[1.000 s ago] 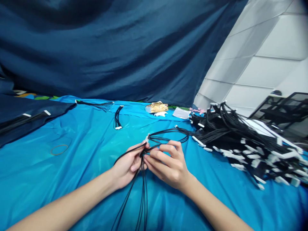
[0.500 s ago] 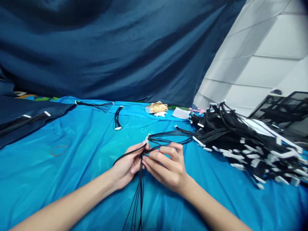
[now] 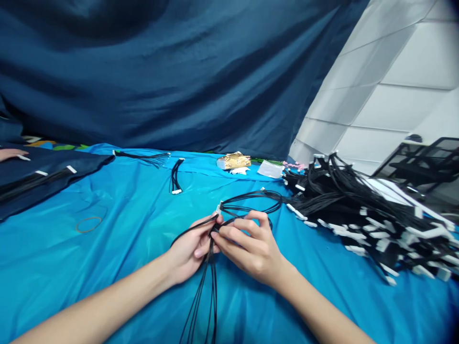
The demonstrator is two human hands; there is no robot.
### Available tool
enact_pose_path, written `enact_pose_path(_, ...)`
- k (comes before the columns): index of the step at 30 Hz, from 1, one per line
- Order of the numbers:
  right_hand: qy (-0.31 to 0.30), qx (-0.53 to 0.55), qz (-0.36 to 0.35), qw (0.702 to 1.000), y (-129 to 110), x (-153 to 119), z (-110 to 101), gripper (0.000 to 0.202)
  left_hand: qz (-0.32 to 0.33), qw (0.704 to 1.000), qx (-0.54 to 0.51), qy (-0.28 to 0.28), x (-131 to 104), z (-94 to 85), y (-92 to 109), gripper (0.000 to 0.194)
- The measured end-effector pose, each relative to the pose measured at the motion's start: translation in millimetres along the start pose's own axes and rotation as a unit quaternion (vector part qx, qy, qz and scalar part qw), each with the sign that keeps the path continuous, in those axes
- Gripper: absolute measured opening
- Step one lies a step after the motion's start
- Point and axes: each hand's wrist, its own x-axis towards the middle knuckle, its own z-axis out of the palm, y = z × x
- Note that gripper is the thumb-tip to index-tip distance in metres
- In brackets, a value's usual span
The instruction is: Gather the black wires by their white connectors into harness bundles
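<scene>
Both hands are pinching the same black cable (image 3: 247, 203) mid-table: left hand (image 3: 190, 246) and right hand (image 3: 251, 246) are closing on it, its loop lying beside the cable pile (image 3: 358, 210).

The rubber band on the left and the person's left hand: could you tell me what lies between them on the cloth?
Nothing: in the head view only bare blue cloth separates the rubber band from the left hand.
</scene>
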Motion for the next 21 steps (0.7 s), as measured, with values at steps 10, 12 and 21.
enact_pose_path(10,0.039,0.006,-0.012,0.999,-1.2,-2.4,1.9,0.008,0.005,1.0,0.001,-0.007,-4.0,4.9,1.0,0.012)
enact_pose_path(12,0.039,-0.004,-0.003,0.999,-2.0,-2.0,2.4,0.009,0.004,1.0,-0.002,-0.007,-4.3,5.8,1.3,0.011)
enact_pose_path(21,0.055,0.045,0.073,0.995,-9.6,1.7,1.4,0.002,0.012,1.0,-0.011,-0.014,-5.0,5.2,1.9,0.011)
